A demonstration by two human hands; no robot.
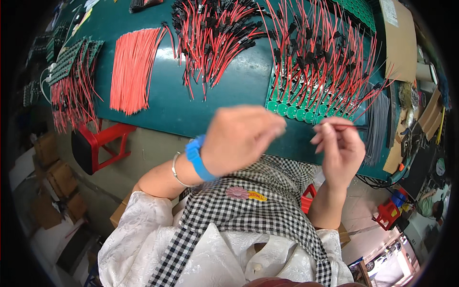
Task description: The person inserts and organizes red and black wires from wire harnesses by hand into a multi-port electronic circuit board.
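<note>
Two hands (241,137) (340,152), one blue wristband (194,154), one silver bangle (174,168), one plain red wire bundle (134,69), one grey wire bundle (377,128)

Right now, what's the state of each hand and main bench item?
Left hand: curled, grip unclear.
Right hand: pinching a thin reddish strand.
Plain red wires: bundled, roughly parallel.
Middle leads: heaped, loose.
Green boards: flat, partly covered by right-side leads.
Grey wires: bundled, nearly straight.
Far-left boards: wired, attached leads hanging down.
</note>
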